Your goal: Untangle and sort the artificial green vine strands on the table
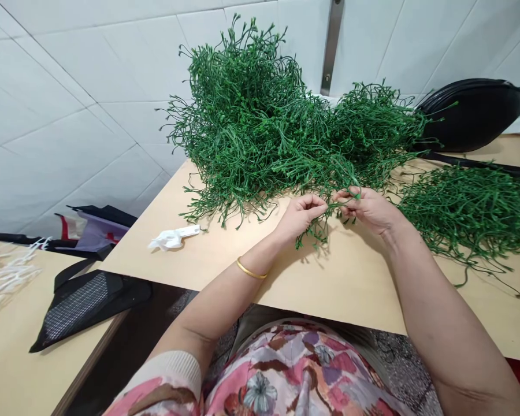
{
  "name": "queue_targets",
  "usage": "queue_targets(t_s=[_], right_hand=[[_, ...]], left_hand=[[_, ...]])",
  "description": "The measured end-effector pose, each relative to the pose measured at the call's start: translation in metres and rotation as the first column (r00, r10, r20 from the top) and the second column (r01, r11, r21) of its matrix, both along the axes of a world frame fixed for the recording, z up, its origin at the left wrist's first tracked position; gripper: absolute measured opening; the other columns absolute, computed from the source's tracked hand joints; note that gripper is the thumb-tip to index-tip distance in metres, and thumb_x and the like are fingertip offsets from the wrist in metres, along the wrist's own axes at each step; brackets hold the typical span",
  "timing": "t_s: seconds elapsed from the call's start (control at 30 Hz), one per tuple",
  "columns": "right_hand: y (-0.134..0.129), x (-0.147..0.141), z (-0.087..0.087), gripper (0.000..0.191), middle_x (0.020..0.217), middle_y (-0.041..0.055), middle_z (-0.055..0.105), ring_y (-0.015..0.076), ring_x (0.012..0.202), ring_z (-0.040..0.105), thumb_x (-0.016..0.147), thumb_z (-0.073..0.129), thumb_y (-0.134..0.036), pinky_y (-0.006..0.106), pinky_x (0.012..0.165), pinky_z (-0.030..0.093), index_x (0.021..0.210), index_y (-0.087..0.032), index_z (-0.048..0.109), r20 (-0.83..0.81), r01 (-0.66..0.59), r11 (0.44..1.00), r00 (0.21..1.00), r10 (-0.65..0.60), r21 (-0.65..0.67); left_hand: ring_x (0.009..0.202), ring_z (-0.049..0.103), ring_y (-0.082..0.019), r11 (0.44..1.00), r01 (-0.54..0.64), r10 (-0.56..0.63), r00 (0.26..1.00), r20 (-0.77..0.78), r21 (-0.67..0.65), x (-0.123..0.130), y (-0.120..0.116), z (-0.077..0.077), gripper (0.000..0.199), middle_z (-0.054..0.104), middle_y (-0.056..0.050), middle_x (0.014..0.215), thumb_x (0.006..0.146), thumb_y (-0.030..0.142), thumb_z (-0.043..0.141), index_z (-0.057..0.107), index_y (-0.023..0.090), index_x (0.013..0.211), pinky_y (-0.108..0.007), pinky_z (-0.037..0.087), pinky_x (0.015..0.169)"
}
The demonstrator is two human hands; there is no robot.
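Note:
My left hand (304,215) pinches thin green artificial plant stems (312,231), whose tips dangle below its fingers over the table. Just to the right, my right hand (360,207) has its fingers closed on the same stems, palm partly turned up. A small gap separates the two hands. Right behind them rises a large tangled heap of green artificial stems (260,127) with small forked tips. Where single stems run between my fingers is hard to make out.
A second green pile (476,208) lies at the right. A crumpled white tissue (167,240) rests on the light wooden table (225,260). At the back right is a round black bag (472,112). A black mesh pouch (78,306) and white strands (6,271) occupy the left table.

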State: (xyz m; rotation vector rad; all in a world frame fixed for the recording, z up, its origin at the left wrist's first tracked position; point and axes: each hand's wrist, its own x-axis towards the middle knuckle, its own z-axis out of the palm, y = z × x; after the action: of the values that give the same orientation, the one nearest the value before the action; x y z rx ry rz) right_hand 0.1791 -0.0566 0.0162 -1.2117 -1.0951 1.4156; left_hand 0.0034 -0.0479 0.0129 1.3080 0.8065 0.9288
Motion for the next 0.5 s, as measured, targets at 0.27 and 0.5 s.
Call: queue_targets(t_s=[0.27, 0.5], right_hand=[[-0.008, -0.016, 0.002, 0.028, 0.076, 0.0015, 0.066, 0.0107, 0.07, 0.059, 0.058, 0.076, -0.033, 0.023, 0.064, 0.046, 0.077, -0.017, 0.064, -0.012, -0.058, 0.998, 0.998, 0.058, -0.012], [-0.013, -0.031, 0.003, 0.021, 0.061, -0.0002, 0.061, 0.0106, 0.056, 0.054, 0.057, 0.073, -0.029, 0.025, 0.058, 0.044, 0.065, -0.017, 0.058, 0.153, -0.068, 0.993, 0.987, 0.054, 0.093]], left_hand=[[0.044, 0.052, -0.008, 0.952, 0.051, -0.007, 0.99, 0.142, -0.303, 0.001, 0.004, -0.003, 0.019, 0.051, 0.005, 0.052, 0.071, 0.021, 0.063, 0.046, 0.015, 0.068, -0.023, 0.043, 0.05], [0.055, 0.058, -0.01, 0.962, 0.067, -0.021, 0.984, 0.174, -0.263, 0.001, 0.003, -0.005, 0.017, 0.058, 0.001, 0.06, 0.07, 0.022, 0.065, 0.05, 0.014, 0.071, -0.023, 0.044, 0.057]])
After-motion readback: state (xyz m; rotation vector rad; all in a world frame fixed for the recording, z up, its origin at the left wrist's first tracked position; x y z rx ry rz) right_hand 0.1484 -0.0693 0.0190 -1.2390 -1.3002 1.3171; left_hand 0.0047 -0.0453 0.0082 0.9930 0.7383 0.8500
